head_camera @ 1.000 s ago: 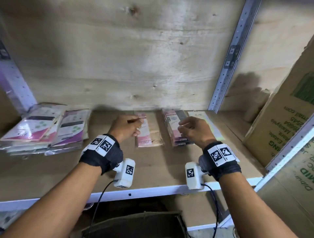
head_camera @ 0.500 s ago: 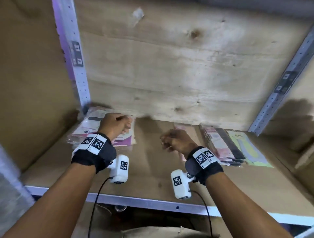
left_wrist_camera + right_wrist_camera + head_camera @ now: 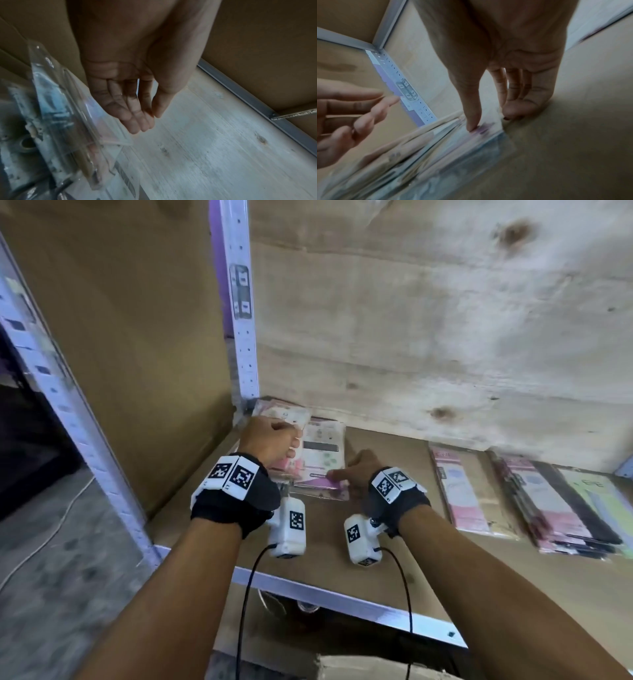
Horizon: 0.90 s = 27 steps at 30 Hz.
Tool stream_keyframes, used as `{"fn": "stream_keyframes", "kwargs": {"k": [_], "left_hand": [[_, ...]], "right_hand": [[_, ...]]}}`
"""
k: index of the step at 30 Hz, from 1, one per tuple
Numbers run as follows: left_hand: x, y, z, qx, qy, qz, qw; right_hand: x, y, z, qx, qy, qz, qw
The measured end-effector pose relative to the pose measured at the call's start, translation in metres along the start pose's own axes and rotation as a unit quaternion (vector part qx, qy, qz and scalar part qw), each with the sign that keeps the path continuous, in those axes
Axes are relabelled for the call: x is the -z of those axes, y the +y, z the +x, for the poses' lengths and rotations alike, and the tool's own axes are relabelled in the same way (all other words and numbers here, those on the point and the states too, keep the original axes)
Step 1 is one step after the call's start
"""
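Plastic-wrapped pink and white packets: where's that pile sitting, and which hand has it? (poster A)

It's the stack of packets (image 3: pixel 322 453) shoved into the back left corner of the wooden shelf (image 3: pixel 342 559), right by the perforated metal upright (image 3: pixel 241 337) and the plywood back (image 3: pixel 445 337). The right hand (image 3: pixel 359 470) has it at the near right corner. (poster B)

Tight grip or loose? (poster A)

Pretty narrow. On the right wrist cam the thumb (image 3: pixel 471 115) presses down on top of that corner, and the other fingertips (image 3: pixel 513 113) are curled in against the stack's edge, down at the board. So the corner sits between thumb and fingers, and the rest of the stack spreads away to the hand's left. Can't tell if the fingers are actually under the bottom packet, it's too blurry. (poster B)

And the other one? (poster A)

The left hand (image 3: pixel 270 440) hangs over the far left part of the stack, holding nothing. Its wrist cam shows relaxed, nearly straight fingers held together, with the packets just beside the little-finger side and not in the palm. Well apart to the right on the same shelf there's a pink packet (image 3: pixel 459 491) and a second stack (image 3: pixel 555 508). (poster B)
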State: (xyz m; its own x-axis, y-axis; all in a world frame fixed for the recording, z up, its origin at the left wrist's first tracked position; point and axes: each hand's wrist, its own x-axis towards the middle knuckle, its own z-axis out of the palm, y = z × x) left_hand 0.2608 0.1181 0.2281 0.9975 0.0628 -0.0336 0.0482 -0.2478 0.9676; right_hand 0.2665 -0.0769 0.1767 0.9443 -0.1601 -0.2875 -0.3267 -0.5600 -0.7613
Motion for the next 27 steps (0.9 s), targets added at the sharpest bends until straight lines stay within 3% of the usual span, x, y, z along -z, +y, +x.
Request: {"fn": "stream_keyframes", "kwargs": {"k": [6,10,14,17,22,27], "left_hand": [[-0.002,-0.002,-0.007,-0.011,-0.021,0.036,0.999],[-0.014,-0.008,-0.017,-0.042,-0.089,0.114,0.989],[-0.029,-0.005,-0.027,-0.106,-0.127,0.282,0.945],[-0.049,-0.001,-0.039,-0.142,-0.139,0.38,0.903],[-0.084,0.016,-0.062,-0.245,-0.109,0.351,0.897],[-0.108,0.032,-0.083,-0.297,-0.057,0.322,0.897]], "right_hand": [[0.012,0.011,-0.011,-0.005,-0.011,-0.019,1.0],[0.03,0.021,-0.035,0.012,-0.031,0.072,0.997],[0.054,0.031,-0.072,0.026,0.001,0.269,0.963],[0.078,0.036,-0.102,0.034,-0.018,0.333,0.942],[0.12,0.046,-0.14,0.05,-0.069,0.389,0.917],[0.163,0.057,-0.159,0.057,-0.039,0.447,0.892]]}}
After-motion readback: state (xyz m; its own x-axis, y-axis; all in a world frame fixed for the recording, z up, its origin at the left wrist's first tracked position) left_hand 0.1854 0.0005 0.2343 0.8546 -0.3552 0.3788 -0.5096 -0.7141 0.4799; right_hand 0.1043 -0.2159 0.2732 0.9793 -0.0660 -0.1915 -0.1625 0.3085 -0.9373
